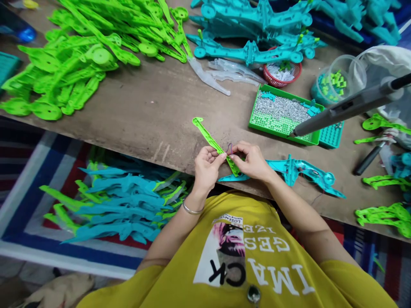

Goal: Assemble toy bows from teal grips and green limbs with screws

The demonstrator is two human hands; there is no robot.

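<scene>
My left hand [208, 166] is closed around a long bright-green plastic part [207, 136], whose hooked end points away over the table. Thumb and fingers of my right hand [251, 160] pinch a thin purple wire [230, 148] beside the part's near half. Where the wire meets the part is hidden by my fingers. Under my right wrist, near the table edge, lies a blue bow-shaped plastic part [290, 170] with thin wires on it.
A grey electric screwdriver [346, 107] hangs over a green tray [282, 128] of screws. A red basket [282, 83] and clear tub [334, 83] stand behind. Green parts [80, 60] and blue parts [257, 30] pile up at the back; more blue parts [125, 205] lie below left.
</scene>
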